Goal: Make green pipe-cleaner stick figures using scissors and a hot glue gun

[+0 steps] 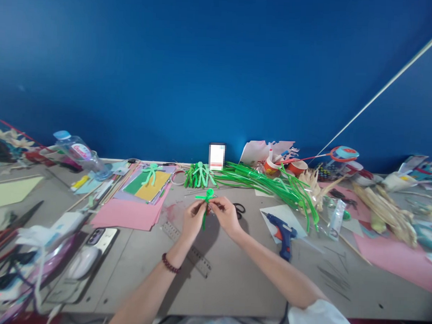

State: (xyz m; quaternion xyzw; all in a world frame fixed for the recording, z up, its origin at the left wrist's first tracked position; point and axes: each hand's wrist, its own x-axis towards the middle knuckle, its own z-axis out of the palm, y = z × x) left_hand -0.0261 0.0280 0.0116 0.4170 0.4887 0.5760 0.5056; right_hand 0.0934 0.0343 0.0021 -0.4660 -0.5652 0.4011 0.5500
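A small green pipe-cleaner figure (209, 194) with a round head is held up over the middle of the table. My left hand (193, 217) pinches its lower body, and a green leg hangs below those fingers. From the other side my right hand (225, 214) has its fingers closed on the same figure. Fingertips hide the place where both hands meet. Behind, similar green figures (200, 174) lie in a pile, and one pale green figure (150, 174) rests on coloured sheets. A bundle of long green pipe cleaners (261, 180) stretches to the right.
A clear ruler (199, 261) lies under my left forearm. Black-handled scissors (239, 210) sit just beyond my right hand. A blue glue gun (285, 235) rests partly on white paper. Pink paper (129, 214), a phone (86, 266) and a plastic bottle (80, 150) are at left.
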